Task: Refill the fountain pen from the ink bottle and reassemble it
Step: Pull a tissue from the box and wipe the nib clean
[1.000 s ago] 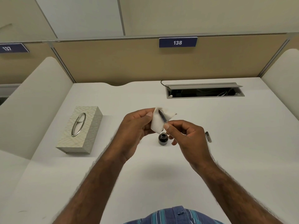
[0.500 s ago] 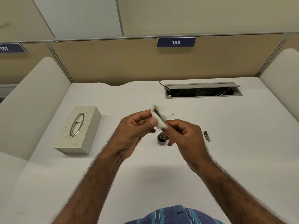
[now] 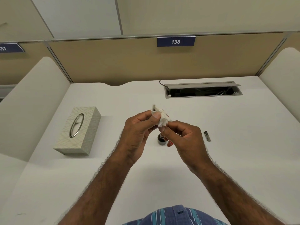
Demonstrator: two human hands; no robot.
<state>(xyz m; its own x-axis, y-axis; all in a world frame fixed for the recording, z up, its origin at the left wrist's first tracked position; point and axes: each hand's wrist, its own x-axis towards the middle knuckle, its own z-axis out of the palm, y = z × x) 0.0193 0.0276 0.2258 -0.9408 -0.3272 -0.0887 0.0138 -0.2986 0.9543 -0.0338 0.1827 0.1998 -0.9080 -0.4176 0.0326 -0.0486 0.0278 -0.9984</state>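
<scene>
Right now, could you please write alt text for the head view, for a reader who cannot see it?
Above a white desk, the left hand holds a crumpled white tissue and the right hand pinches its lower end. An ink bottle stands below them, a tissue box to the left.

tissue box [image 3: 78, 129] left of ink bottle [image 3: 161, 141], pen cap [image 3: 207, 136] right

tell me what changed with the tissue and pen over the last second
The left hand has closed the tissue over the dark pen part, which showed a second ago and is now hidden. The right hand still pinches its lower end. The ink bottle, pen cap and tissue box stayed put.
</scene>
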